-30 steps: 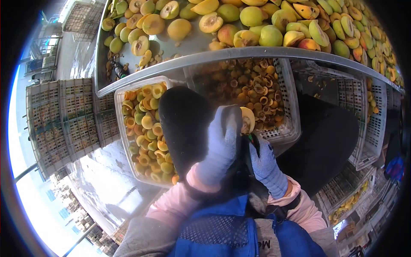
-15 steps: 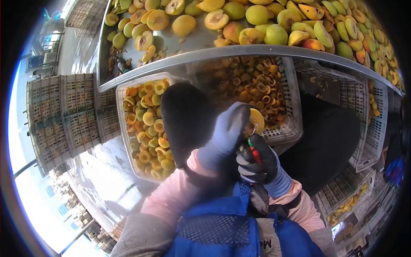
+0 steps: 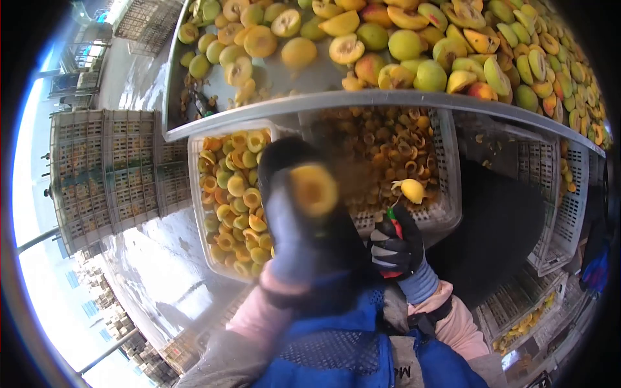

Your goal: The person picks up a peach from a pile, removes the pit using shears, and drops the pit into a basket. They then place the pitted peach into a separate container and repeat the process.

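My left hand (image 3: 288,223), gloved and smeared by motion, holds a pitted fruit half (image 3: 313,189) with its hollow facing up, over my left knee. My right hand (image 3: 396,249), in a dark glove with pale fingers, is closed round a red and green handled tool (image 3: 395,224). Just beyond the tool's tip is a yellow piece (image 3: 412,190), above the crate of brown scraps (image 3: 398,139). At the left, a white crate (image 3: 200,213) holds hollowed fruit halves (image 3: 239,187).
A metal tray (image 3: 362,98) full of halved fruit spans the top, its raised rim between it and the crates. Stacked crates (image 3: 107,171) stand at the left, and more crates (image 3: 553,213) at the right. My knees flank the scrap crate.
My left hand has moved left, away from my right hand, with the fruit half. The yellow piece now shows apart, near the tool tip. The view has shifted slightly.
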